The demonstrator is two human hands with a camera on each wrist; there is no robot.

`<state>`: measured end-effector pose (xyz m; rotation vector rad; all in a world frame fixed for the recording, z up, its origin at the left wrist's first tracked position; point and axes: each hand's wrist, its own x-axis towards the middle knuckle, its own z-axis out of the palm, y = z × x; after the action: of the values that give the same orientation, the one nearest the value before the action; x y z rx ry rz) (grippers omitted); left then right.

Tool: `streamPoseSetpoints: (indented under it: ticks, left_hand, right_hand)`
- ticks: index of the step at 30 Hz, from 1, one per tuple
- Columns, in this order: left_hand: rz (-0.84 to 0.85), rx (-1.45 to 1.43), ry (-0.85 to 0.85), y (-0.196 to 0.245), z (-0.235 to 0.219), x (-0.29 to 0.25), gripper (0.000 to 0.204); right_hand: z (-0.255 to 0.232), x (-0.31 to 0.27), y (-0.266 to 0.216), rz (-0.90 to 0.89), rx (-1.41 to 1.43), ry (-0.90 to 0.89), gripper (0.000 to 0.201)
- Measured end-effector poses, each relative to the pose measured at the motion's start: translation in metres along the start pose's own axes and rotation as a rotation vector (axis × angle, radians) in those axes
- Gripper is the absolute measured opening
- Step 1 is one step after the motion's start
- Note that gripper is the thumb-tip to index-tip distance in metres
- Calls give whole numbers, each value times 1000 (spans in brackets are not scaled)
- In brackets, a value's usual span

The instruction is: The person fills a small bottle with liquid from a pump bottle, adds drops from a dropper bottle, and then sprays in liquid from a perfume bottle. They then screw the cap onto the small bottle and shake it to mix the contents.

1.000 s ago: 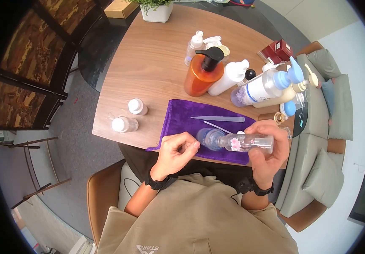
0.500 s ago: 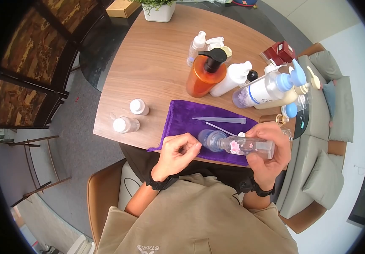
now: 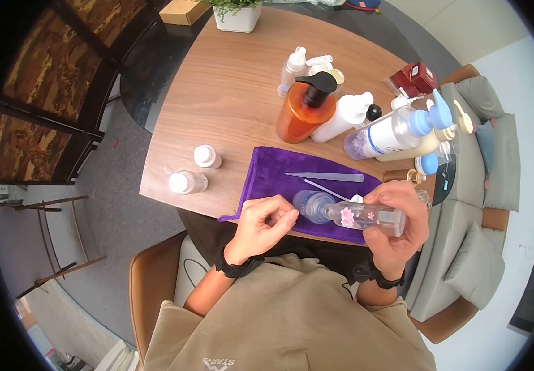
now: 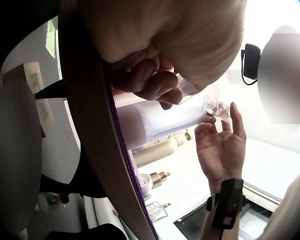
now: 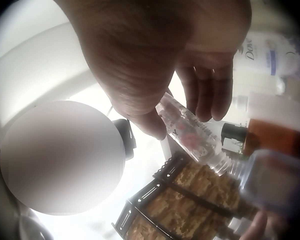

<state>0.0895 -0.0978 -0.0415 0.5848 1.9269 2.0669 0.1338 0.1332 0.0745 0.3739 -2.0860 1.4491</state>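
Observation:
In the head view my right hand (image 3: 400,222) grips a clear bottle with pink flowers (image 3: 357,216), tipped on its side. Its mouth meets the neck of an open, bluish clear bottle (image 3: 312,207) that stands on a purple cloth (image 3: 273,164). My left hand (image 3: 261,226) hovers beside the bluish bottle with its fingers curled. From the left wrist, a small clear piece (image 4: 186,89) shows at the curled fingertips, mostly hidden; its kind is not visible. A tapered clear dropper tube (image 3: 329,177) and a thin white stick (image 3: 326,188) lie on the cloth.
Behind the cloth stand an amber pump bottle (image 3: 304,114), a white bottle (image 3: 344,117) and a large blue-topped pump bottle (image 3: 384,136). Two small white-capped bottles (image 3: 188,182) stand left. A potted plant (image 3: 237,17) is at the far edge.
Both hands keep nearly the same pose, the flowered bottle still tipped against the bluish one. The whole scene shifts slightly right in the head view.

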Motion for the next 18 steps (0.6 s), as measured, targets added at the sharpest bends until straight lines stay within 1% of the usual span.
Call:
streamPoseSetpoints:
  ticks: [4,6,9,12,18]
  left_hand:
    - [8,9,4,2,-1,0,15]
    - [-4,45,-43,3,-3,0,16]
    - [-21,51,-44,4,-4,0,16]
    - [1,30,-2,1,0,0,16]
    - [1,32,1,1,0,0,16]
  right_hand:
    - [-1,0,1,-10,-6,4,49]
    - [-1,0,1,-13,-7,7,49]
    - [-2,1,1,-25,-7,2,49]
    - [-2,0,2,-38,-14,1,49]
    - [-3,-1,1,-27,-28,0,49]
